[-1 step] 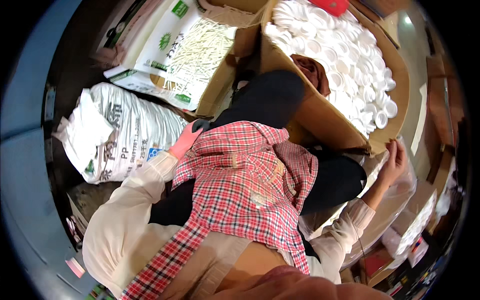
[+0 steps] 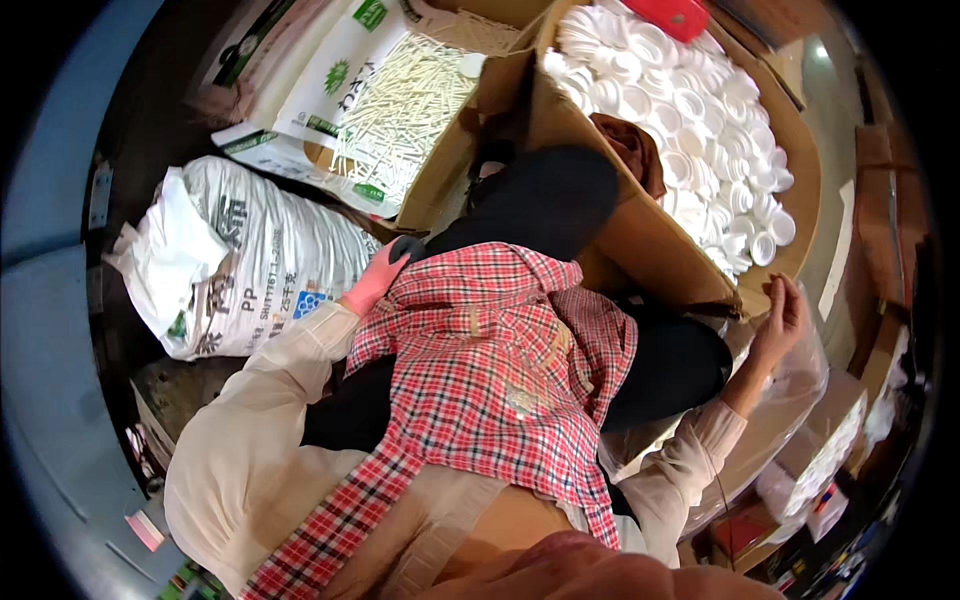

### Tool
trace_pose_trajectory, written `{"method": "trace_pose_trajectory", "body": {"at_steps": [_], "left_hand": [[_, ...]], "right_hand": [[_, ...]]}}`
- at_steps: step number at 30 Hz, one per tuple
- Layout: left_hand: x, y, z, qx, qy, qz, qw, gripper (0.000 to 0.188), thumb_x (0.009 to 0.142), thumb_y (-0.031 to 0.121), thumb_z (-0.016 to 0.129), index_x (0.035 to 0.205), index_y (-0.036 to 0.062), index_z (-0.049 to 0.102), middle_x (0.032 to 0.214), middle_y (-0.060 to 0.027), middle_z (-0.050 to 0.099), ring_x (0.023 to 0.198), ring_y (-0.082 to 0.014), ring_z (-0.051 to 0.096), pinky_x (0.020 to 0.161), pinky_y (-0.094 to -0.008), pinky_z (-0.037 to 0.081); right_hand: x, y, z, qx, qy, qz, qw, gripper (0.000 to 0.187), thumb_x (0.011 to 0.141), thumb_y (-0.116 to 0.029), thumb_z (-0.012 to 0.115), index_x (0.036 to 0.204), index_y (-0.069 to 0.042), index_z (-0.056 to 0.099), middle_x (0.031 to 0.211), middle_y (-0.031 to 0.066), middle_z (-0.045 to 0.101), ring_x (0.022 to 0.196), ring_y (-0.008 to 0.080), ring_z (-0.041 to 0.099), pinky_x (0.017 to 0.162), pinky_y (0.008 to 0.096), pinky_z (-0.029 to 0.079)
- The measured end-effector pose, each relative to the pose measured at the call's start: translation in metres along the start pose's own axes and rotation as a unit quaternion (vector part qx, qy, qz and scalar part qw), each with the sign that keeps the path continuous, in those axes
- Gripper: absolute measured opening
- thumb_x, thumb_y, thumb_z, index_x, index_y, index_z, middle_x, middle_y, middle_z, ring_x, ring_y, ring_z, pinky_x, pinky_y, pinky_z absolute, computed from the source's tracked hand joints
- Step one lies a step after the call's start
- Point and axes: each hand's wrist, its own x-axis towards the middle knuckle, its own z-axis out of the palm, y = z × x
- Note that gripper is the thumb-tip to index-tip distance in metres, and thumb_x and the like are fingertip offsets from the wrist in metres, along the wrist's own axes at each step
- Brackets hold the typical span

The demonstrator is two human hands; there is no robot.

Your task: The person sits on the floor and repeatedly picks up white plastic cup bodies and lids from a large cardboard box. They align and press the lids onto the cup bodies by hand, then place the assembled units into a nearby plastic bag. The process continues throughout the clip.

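My left hand [image 2: 378, 275], in a pink glove with dark grey at the finger end, rests by my left knee beside the gathered red checked apron [image 2: 480, 350]. Its fingers are bent in; whatever they may hold is hidden. Out to the right, my bare right hand [image 2: 785, 322] is raised near the front corner of a large cardboard box [image 2: 660, 230]. Its fingers are curled together, and nothing shows between them. White round plastic caps [image 2: 690, 130] fill that box, with a brown cloth [image 2: 630, 150] at their near edge.
A carton [image 2: 300, 125] of thin pale sticks [image 2: 410, 110] stands ahead on the left. Below it lies a bulging white woven sack [image 2: 270, 270]. Something red [image 2: 668, 15] tops the caps. Clear plastic sheeting [image 2: 790, 400] hangs at the right, past my right knee.
The view has shifted slightly. My right fingers have drawn a little away from the box corner. My left hand stays by the knee.
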Motion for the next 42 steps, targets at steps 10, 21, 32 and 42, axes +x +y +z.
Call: {"method": "trace_pose_trajectory", "body": {"at_steps": [10,21,32,42], "left_hand": [[0.017,-0.034,0.024,0.049,0.065,0.063,0.995,0.038,0.090,0.024,0.058,0.117,-0.0021,0.057,0.111,-0.0219,0.062,0.102,-0.0390,0.058,0.087,-0.0406,0.048],[0.018,-0.035,0.029,0.063,0.084,0.090,0.990,0.033,0.089,0.026,0.059,0.109,0.0003,0.063,0.102,-0.0200,0.065,0.095,-0.0373,0.060,0.084,-0.0419,0.048],[0.021,-0.047,0.035,0.096,0.079,0.100,0.987,0.030,0.089,0.024,0.059,0.108,0.0005,0.063,0.098,-0.0195,0.066,0.092,-0.0363,0.062,0.080,-0.0414,0.050],[0.021,-0.032,0.028,0.102,0.015,0.089,0.991,0.033,0.092,0.026,0.055,0.110,-0.0005,0.062,0.102,-0.0200,0.065,0.097,-0.0375,0.060,0.082,-0.0424,0.049]], "right_hand": [[0.018,0.031,0.034,-0.038,-0.134,0.045,0.989,0.015,0.092,-0.008,0.061,0.102,0.002,0.065,0.088,0.0052,0.066,0.078,0.0113,0.062,0.067,0.0239,0.050],[0.021,0.041,0.036,-0.078,-0.135,0.070,0.985,0.016,0.092,-0.010,0.060,0.102,0.002,0.064,0.087,0.0063,0.066,0.077,0.0130,0.063,0.066,0.0252,0.051],[0.020,0.031,0.039,-0.097,-0.142,0.093,0.981,0.017,0.091,-0.010,0.061,0.101,0.003,0.064,0.084,0.0062,0.065,0.074,0.0122,0.062,0.065,0.0250,0.051],[0.019,0.041,0.031,-0.097,-0.146,0.101,0.979,0.014,0.091,-0.010,0.062,0.098,0.001,0.064,0.081,0.0035,0.064,0.073,0.0097,0.060,0.063,0.0221,0.048]]}}
